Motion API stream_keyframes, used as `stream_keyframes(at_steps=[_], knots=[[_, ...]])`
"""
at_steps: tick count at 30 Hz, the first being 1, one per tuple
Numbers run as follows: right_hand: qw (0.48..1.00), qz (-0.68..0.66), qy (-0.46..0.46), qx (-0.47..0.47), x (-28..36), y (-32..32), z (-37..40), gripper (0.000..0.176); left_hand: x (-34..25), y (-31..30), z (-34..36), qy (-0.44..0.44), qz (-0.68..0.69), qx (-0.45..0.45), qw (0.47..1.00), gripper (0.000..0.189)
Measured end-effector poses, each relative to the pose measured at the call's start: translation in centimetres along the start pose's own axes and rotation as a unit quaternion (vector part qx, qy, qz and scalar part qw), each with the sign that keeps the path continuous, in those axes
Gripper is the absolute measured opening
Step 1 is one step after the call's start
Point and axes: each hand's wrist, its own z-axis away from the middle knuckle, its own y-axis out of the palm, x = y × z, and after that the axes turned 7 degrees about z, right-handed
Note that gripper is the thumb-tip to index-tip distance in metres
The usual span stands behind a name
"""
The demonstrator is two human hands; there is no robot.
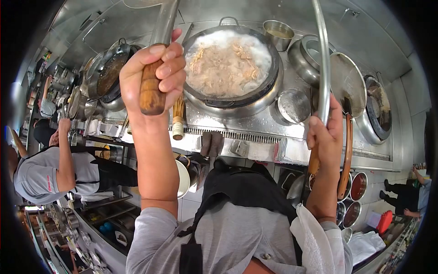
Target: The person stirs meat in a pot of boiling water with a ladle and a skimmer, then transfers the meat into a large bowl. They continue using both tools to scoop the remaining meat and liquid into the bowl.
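Observation:
My left hand (159,75) is wrapped round the wooden handle (152,93) of a metal tool, raised in front of the stove; the tool's head is partly cut off at the top edge. On the right, my right hand (327,132) grips a second tool (323,59) with a long curved metal shaft, its upper end out of view. Between the two hands, a large wok (228,102) on the range holds foamy, bubbling liquid with pale brown food pieces (228,64) in it. Neither hand touches the wok.
A bamboo brush (178,118) stands by the wok's left front. Right of the wok are a metal pot (278,34), a round bowl (293,106), a large strainer (347,82) and another wok (378,109). More woks (109,75) and a person (50,176) are left.

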Motion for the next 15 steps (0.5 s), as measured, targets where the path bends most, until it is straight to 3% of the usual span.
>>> stream_keyframes(at_steps=[2, 4, 6, 7, 8, 10, 12, 15], knots=[[0.993, -0.110, 0.015, 0.034, 0.1, -0.3, -0.2, 0.065, 0.9, -0.6, -0.3, 0.015, -0.011, 0.032, 0.999, 0.055], [0.977, -0.192, 0.040, 0.088, -0.3, -1.0, -0.4, 0.063, 3.5, -2.6, 0.5, 0.017, -0.031, -0.031, 0.999, 0.051], [0.980, -0.148, 0.117, 0.063, -1.9, -1.2, 0.3, 0.062, 6.2, -5.6, 1.3, -0.004, -0.021, -0.089, 0.996, 0.045], [0.989, -0.031, 0.146, 0.018, -2.4, -1.1, 0.6, 0.058, 6.5, -5.0, 1.8, -0.037, 0.018, -0.120, 0.992, 0.039], [0.993, 0.021, 0.116, 0.011, -3.4, -1.2, 1.2, 0.053, 7.1, -4.8, 2.1, -0.057, 0.042, -0.146, 0.987, 0.037], [0.980, -0.035, 0.190, 0.041, -3.6, -1.8, 1.8, 0.053, 8.5, -5.3, 3.1, -0.090, 0.095, -0.207, 0.970, 0.032], [0.959, -0.074, 0.270, 0.040, -3.5, -1.5, 2.3, 0.056, 9.7, -5.1, 3.6, -0.088, 0.095, -0.215, 0.968, 0.028], [0.922, -0.162, 0.330, 0.123, -3.1, -0.7, 2.2, 0.049, 11.3, -4.3, 4.7, -0.077, 0.132, -0.211, 0.965, 0.031]])
